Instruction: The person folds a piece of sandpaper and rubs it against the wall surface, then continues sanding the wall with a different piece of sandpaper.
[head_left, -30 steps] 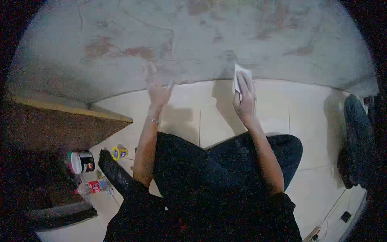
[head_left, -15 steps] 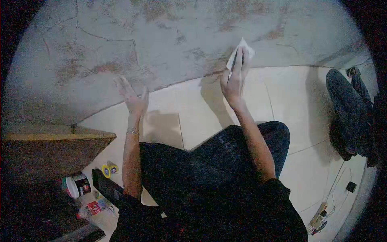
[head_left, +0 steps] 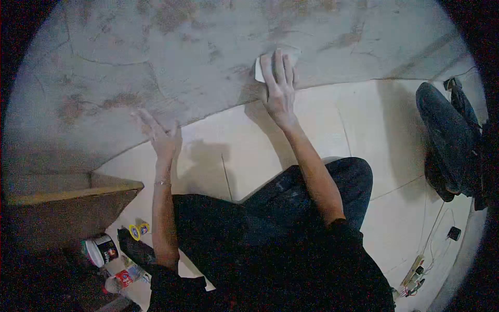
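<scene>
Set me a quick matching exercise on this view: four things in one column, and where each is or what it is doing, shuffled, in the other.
Things
1. Right hand
2. Left hand
3. White tub
4. Power strip

Places and states
A. On the floor at the lower right, with cables
B. Holding a white sheet against the wall
C. At the lower left, near a bottle with a red label
D. Fingers spread, holding nothing

Right pairs: 1-B; 2-D; 3-C; 4-A
</scene>
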The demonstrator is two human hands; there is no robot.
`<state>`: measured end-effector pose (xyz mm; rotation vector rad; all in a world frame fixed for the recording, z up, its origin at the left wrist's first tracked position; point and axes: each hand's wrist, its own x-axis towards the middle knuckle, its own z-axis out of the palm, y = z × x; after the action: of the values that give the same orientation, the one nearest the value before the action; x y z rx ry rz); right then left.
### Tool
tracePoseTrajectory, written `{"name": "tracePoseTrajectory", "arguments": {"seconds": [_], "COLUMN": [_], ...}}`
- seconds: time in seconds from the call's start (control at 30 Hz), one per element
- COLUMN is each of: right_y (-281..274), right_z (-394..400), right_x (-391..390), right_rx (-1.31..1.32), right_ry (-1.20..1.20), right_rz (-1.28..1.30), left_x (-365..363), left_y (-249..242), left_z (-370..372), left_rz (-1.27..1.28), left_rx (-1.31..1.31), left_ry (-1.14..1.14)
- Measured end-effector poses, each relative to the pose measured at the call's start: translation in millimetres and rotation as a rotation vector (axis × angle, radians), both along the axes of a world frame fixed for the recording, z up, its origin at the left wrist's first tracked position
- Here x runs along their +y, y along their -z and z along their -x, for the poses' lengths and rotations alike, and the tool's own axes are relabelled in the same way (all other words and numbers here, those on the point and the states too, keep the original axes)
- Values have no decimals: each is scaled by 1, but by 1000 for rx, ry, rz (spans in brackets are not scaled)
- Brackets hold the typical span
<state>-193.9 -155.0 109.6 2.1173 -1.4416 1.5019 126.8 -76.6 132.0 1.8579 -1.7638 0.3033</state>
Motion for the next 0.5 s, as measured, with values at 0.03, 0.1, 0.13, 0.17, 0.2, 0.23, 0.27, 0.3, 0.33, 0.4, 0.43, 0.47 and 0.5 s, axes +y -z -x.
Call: {"name": "tracePoseTrajectory", "arguments": {"seconds": [0.03,0.1,0.13,0.17,0.2,0.23,0.27,0.3,0.33,0.4,0.43,0.47,0.5], "right_y": [3,9,11,12,18,11,3,-3,-2,7,5,3,1], "right_z": [2,18,27,36,36,34,27,16,5,-10,-6,0,10], "right_x": [-8,-22,-29,-42,-44,-41,-35,-26,-17,-7,-7,-9,-14], "right_rx": [8,-179,-270,-345,-347,-350,-352,-338,-224,1,42,23,9], "right_ry": [17,87,118,219,235,249,264,128,97,38,54,81,106], "right_rz": [67,92,101,78,109,142,172,177,107,-36,-51,-57,-64], "left_x": [3,0,0,2,2,0,0,1,0,0,2,3,2], "left_y": [0,-2,-4,-3,-1,2,4,4,3,-1,-1,-1,-1], "left_z": [1,2,3,3,3,0,-2,-2,1,5,5,5,4], "left_rz": [-1,12,20,28,24,22,23,25,36,37,27,16,4], "left_rx": [14,4,-15,-32,-39,-46,-41,-36,-20,1,7,14,-10], "left_ry": [8,28,31,30,19,6,-3,-13,-18,-22,-22,-21,-24]}}
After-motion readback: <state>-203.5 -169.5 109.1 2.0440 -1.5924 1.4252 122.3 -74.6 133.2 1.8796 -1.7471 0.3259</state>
